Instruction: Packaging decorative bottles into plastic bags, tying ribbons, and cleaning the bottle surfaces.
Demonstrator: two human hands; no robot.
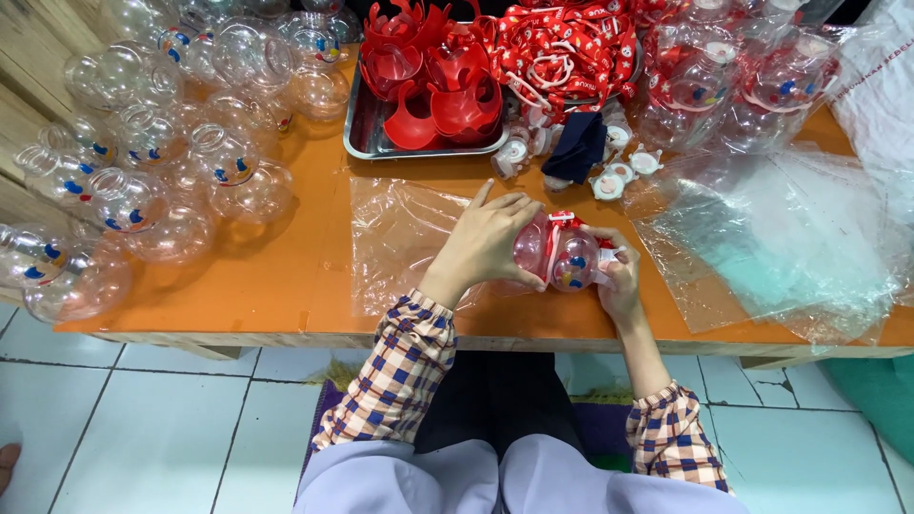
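The bottle (pixel 562 255) lies on its side at the near edge of the orange table (pixel 305 276), both hands closed on it. The left hand (pixel 487 243) grips its body; the right hand (pixel 621 278) holds the red-strapped neck end. It looks mid-assembly, and seating that strap would call for a firm hold.

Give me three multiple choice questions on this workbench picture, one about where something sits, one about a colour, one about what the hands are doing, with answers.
1. Where does the metal tray of cup-shaped parts stand?
A. at the table's far edge, in the middle
B. on the floor
C. on the person's lap

2. What colour is the tabletop?
A. green
B. orange
C. white

3. What are the hands doing?
A. both rest empty
B. only the right hand holds something
C. both hold one clear round bottle

Answers:
1 A, the tray stands at the far side of the table.
2 B, the bare surface is orange.
3 C, the left hand and right hand clasp the clear bottle with its red strap between them.
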